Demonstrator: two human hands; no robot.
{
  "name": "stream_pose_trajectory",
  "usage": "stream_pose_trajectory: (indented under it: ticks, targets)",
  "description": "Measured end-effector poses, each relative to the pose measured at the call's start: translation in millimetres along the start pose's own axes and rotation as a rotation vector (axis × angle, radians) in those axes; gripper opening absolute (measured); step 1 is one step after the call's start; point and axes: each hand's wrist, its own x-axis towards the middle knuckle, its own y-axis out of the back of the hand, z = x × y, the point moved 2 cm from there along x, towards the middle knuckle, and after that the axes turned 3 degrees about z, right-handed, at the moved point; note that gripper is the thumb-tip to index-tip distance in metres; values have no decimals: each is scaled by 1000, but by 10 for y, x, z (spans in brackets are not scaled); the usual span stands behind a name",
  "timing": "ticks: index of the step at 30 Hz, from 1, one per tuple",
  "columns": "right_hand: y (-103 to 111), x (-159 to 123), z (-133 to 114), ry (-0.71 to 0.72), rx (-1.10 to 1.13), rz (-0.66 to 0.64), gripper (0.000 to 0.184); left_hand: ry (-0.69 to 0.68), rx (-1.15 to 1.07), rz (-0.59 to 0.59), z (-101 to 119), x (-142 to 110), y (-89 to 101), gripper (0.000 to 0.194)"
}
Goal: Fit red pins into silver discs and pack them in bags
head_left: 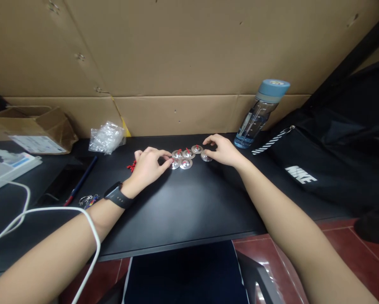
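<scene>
Several small silver finger cymbals with red straps lie close together on the black table; one finger cymbal is at the front of the group. My left hand, with a black watch on its wrist, has its thumb and index fingertips at the leftmost front cymbal. These fingers are parted by a gap. At the other end my right hand is curved, thumb on the rightmost cymbal and index finger held apart above. Partly behind my left hand is a small pile of red straps.
A water bottle with a blue lid stands at the back right, beside a black bag. Crumpled clear plastic and a cardboard box are at the left. A white cable crosses over my left forearm; a pen lies nearby.
</scene>
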Motion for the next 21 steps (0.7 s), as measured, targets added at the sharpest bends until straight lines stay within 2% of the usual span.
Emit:
stream_pose_trajectory:
  ticks: [4,7,10,12,15,21]
  targets:
    - [69,-2,140,35,-40,-177,43,-81,58,0,-211,119,241,26]
    - [93,0,220,-23,4,-261,47,-112,37,-124,-543,220,405,26]
    - [100,1,234,-34,1,-277,45,-34,-66,-301,-869,262,495,32]
    - [99,-1,217,-23,-13,-257,48,12,-78,-388,-1007,259,515,37]
    - [95,-5,186,-10,-16,-254,47,26,-52,-428,-1086,244,506,41]
    - [143,0,169,-28,-23,-273,39,24,63,-341,-1052,239,412,40]
